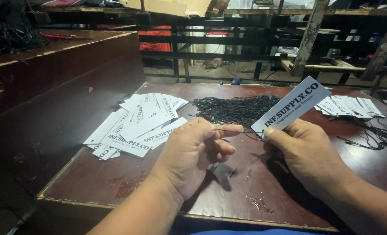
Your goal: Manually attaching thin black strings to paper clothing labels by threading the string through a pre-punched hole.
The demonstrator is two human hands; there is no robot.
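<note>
The left hand [189,154] is pinching a thin black string [228,129]; the right hand [309,150] is gripping a white tag [291,106], steadying its end while the string is aligning with it.

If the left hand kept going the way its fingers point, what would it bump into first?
Most likely the white paper tag held by the right hand: the left hand points rightward, its fingertips nearly at the tag's lower end.

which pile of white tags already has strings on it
The far-right pile of white tags: thin black strings trail from it across the table. The left pile shows none, and the black string bundle lies between them.
</note>
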